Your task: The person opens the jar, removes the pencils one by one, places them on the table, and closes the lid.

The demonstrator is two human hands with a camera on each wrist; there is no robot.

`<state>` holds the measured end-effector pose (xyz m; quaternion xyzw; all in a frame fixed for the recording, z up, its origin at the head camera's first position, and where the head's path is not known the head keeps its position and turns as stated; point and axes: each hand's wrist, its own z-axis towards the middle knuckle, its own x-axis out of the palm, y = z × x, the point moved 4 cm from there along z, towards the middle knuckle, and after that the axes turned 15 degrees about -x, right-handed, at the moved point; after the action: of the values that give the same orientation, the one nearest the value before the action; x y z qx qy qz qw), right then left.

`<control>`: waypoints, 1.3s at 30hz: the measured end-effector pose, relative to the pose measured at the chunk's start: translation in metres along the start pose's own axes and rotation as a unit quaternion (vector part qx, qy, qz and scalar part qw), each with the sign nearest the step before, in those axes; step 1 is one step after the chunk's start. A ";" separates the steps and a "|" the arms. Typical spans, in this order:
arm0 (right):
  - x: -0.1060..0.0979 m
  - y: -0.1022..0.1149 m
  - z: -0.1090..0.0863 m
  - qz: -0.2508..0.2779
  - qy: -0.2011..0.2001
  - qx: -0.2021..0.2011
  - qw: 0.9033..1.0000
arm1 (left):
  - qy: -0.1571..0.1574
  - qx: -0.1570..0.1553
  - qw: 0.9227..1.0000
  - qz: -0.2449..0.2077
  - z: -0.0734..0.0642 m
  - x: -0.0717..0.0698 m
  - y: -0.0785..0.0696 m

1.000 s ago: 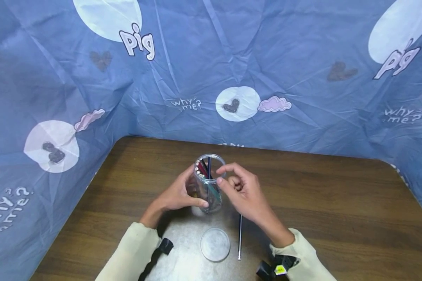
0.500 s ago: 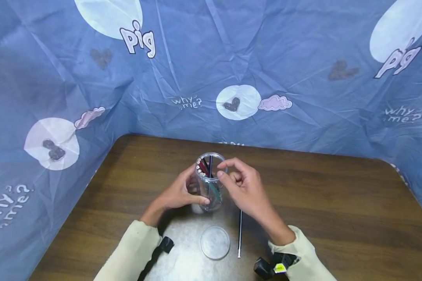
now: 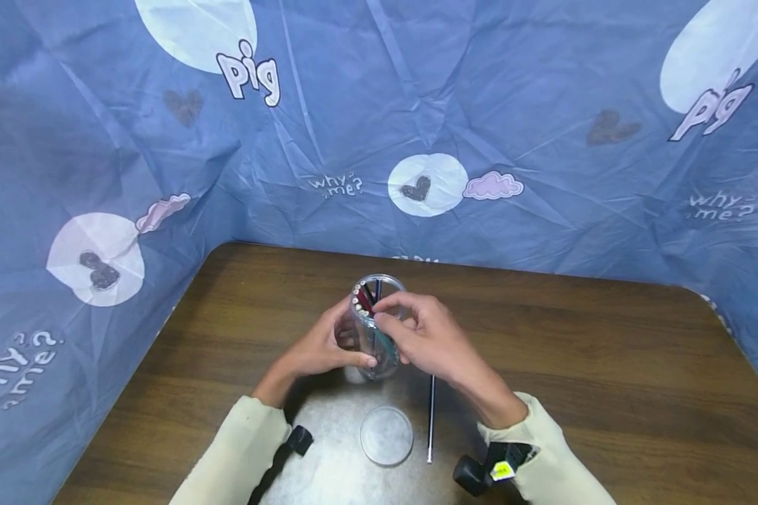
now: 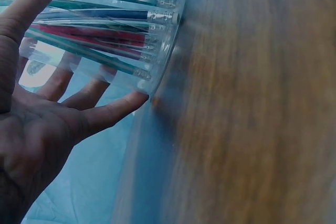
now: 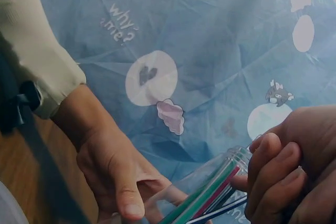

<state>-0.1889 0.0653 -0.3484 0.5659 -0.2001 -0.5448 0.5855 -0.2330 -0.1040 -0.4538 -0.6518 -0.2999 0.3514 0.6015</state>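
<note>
A clear plastic jar [image 3: 381,368] stands on the table, with several pencils [image 3: 363,300] upright or leaning inside. My left hand [image 3: 321,346] holds the jar from the left, thumb in front and fingers round the side. Through the wall in the left wrist view, green, red and blue pencils [image 4: 110,36] show metal-banded ends near the jar's bottom. My right hand [image 3: 434,338] is at the jar's mouth, its thumb and forefinger pinching at a dark blue pencil [image 3: 378,287]; the fingertips partly cover it. The other right fingers are curled in the right wrist view.
A round lid [image 3: 387,436] lies in front of the jar. Right of it, a single dark pencil [image 3: 431,428] lies lengthwise on the wooden table [image 3: 581,365]. A blue printed cloth [image 3: 328,126] hangs behind and at both sides.
My right hand has moved left over the jar's mouth, and its thumb and forefinger have come together at the dark blue pencil. The left hand keeps its hold on the jar.
</note>
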 end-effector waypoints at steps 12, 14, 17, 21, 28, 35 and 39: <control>0.004 0.016 0.000 -0.114 0.023 -0.039 0.992 | 0.019 0.004 1.000 -0.015 0.000 0.001 0.001; 0.004 0.018 -0.001 -0.118 0.017 -0.045 0.992 | 0.020 0.007 1.000 -0.014 0.000 0.001 0.001; 0.005 0.018 -0.001 -0.115 0.003 -0.041 0.993 | 0.022 0.011 1.000 -0.012 0.000 0.001 0.001; 0.006 0.016 -0.001 -0.106 -0.014 -0.036 0.994 | 0.025 0.009 0.999 -0.020 0.000 0.001 0.000; 0.013 0.008 -0.003 -0.039 -0.047 -0.030 0.998 | 0.026 -0.001 0.999 -0.024 0.000 0.001 0.002; 0.015 0.006 -0.003 0.018 -0.054 -0.029 0.998 | 0.021 0.004 1.000 -0.014 0.000 0.001 0.003; 0.016 0.004 -0.002 0.032 -0.056 -0.024 0.998 | 0.014 0.003 1.000 -0.003 0.000 0.000 0.003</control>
<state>-0.1801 0.0513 -0.3517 0.5140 -0.2376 -0.5610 0.6038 -0.2333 -0.1038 -0.4573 -0.6543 -0.2921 0.3411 0.6085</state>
